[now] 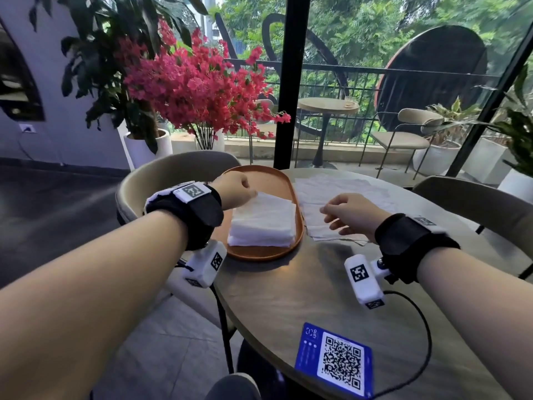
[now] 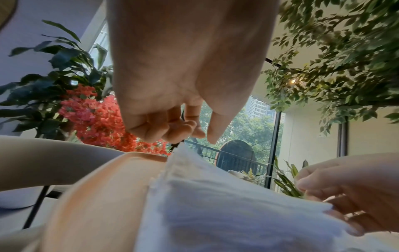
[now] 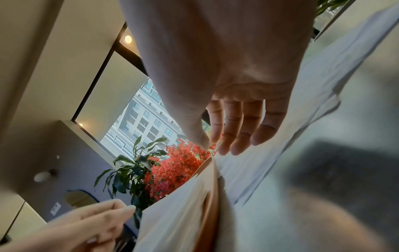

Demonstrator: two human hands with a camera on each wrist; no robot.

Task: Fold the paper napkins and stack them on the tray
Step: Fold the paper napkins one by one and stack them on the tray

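A stack of folded white napkins lies on the oval wooden tray at the table's left. My left hand hovers at the stack's far left corner. Its fingers are curled and brush that corner, and nothing shows pinched between thumb and index. Several unfolded napkins lie flat on the table to the right of the tray. My right hand hangs just above their near edge, fingers relaxed and holding nothing.
A blue QR card lies near the table's front edge, with a black cable beside it. Beige chairs stand to the left and right. Red flowers and potted plants stand behind the tray.
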